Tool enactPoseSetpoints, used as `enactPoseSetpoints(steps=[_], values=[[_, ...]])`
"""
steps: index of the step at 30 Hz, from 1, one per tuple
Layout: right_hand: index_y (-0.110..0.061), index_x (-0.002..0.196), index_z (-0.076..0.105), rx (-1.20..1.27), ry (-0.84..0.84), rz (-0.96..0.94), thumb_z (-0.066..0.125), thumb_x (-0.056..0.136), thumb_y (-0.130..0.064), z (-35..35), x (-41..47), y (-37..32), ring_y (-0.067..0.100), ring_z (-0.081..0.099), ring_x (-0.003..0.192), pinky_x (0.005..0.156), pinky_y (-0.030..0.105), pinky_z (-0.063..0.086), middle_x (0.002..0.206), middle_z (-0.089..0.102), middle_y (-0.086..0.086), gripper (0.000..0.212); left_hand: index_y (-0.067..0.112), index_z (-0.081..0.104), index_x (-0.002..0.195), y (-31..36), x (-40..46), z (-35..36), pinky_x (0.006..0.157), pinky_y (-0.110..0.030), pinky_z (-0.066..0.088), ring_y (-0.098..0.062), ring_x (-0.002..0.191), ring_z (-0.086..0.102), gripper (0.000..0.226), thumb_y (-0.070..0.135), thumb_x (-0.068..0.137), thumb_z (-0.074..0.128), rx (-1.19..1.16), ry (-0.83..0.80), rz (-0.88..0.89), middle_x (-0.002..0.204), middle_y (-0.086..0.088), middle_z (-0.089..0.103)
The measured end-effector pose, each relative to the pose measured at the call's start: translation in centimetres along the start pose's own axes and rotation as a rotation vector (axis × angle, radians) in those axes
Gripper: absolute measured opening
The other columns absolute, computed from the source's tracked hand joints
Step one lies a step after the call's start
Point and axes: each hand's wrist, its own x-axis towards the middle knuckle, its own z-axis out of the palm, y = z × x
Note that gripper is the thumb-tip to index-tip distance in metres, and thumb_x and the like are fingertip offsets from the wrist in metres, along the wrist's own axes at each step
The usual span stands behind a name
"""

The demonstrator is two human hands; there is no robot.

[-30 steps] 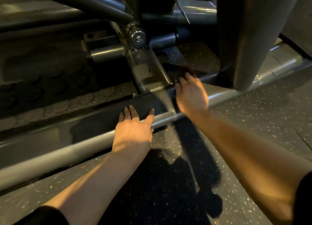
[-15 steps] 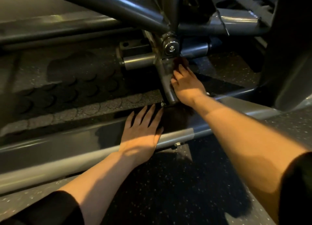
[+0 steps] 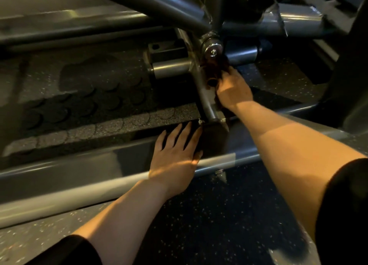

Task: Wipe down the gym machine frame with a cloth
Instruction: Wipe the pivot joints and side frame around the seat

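The grey gym machine frame fills the view; its long low base rail [image 3: 79,177] runs across from left to right. A slanted upright bracket [image 3: 207,103] rises from the rail to a shiny pivot bolt [image 3: 213,50]. My right hand [image 3: 233,87] holds a dark brownish cloth [image 3: 214,69] against this bracket, just below the bolt. Most of the cloth is hidden by my fingers and shadow. My left hand [image 3: 175,155] rests flat on the base rail, fingers spread and straight, just left of the bracket's foot.
Dark speckled rubber flooring [image 3: 219,215] lies in front of the rail, and a studded rubber mat [image 3: 89,105] lies behind it. Thick diagonal tubes [image 3: 155,4] cross overhead. A large dark upright part [image 3: 352,65] stands at the right edge.
My right hand has slid with the cloth up the bracket from the base rail toward the pivot bolt. My left hand stays flat on the rail, while the view has drawn closer.
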Motion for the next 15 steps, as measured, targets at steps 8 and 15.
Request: enactPoseSetpoints(steps=[8,15], values=[[-0.026,0.146,0.04,-0.334,-0.029,-0.236,0.045,0.098,-0.026,1.9,0.3,-1.9,0.034,0.02,0.144,0.116,0.042,0.024,0.158,0.024,0.01,0.048,0.033,-0.012,0.152,-0.1,0.1,0.4,0.118,-0.041,-0.01,-0.018,0.149,-0.011,0.068,0.054,0.087,-0.01,-0.014,0.03,0.008,0.163,0.005,-0.008],[-0.022,0.137,0.051,-0.043,0.041,-0.111,0.044,0.095,-0.016,0.5,0.5,0.6,0.033,0.036,0.136,0.109,0.049,0.035,0.151,0.038,0.006,0.043,0.032,-0.014,0.152,0.0,-0.1,-0.2,0.119,-0.042,-0.011,-0.016,0.148,-0.016,0.057,0.047,0.102,0.011,-0.03,-0.01,0.009,0.162,0.005,-0.014]])
